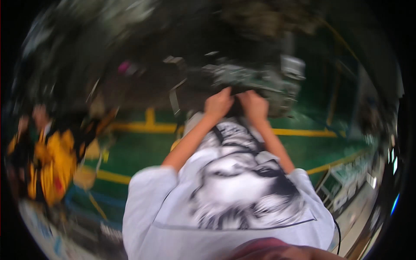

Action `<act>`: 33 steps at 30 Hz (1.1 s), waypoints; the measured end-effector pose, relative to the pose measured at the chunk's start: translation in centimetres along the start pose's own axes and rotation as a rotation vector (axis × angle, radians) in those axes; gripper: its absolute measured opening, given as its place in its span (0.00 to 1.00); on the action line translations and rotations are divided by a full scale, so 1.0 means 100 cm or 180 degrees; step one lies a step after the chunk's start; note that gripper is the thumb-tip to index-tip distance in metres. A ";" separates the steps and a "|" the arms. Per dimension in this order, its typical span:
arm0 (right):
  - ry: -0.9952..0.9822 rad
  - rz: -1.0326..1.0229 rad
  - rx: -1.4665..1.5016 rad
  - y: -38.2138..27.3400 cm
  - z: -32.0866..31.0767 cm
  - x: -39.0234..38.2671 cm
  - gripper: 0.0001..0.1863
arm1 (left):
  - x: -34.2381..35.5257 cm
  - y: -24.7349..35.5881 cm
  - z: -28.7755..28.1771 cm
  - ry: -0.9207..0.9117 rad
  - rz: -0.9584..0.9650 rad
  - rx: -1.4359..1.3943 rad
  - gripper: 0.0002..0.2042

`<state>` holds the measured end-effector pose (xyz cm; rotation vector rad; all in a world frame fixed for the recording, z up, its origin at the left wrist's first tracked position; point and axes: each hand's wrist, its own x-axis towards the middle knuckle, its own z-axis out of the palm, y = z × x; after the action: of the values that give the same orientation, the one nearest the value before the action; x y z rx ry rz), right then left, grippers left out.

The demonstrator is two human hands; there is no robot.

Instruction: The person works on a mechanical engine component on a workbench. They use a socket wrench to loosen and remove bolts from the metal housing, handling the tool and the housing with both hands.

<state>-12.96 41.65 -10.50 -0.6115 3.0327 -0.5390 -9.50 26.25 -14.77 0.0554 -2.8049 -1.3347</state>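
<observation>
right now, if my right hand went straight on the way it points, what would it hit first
Probably the blurred, pale green clutter just beyond your right hand. Motion blur hides what it is, and depth is unclear, so the hand might pass above it instead.

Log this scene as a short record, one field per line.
Left hand: left hand raised in front of the body, close beside the right hand
Grip: blur hides whether either hand holds anything
Nearest: blurred pale green items just beyond the hands
Surface: dark surface, with a small pink thing on the left
Clothing: white shirt with a black-and-white print
Floor: green floor with yellow lines
</observation>
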 end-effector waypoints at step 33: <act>-0.0279 -0.1108 0.0154 0.039 -0.006 -0.006 0.08 | -0.009 0.008 0.076 0.1483 -0.0599 0.0938 0.12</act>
<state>-13.91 45.52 -11.25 -1.1377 2.8334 -0.5707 -9.01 32.68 -18.93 0.5704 -2.6015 -0.7844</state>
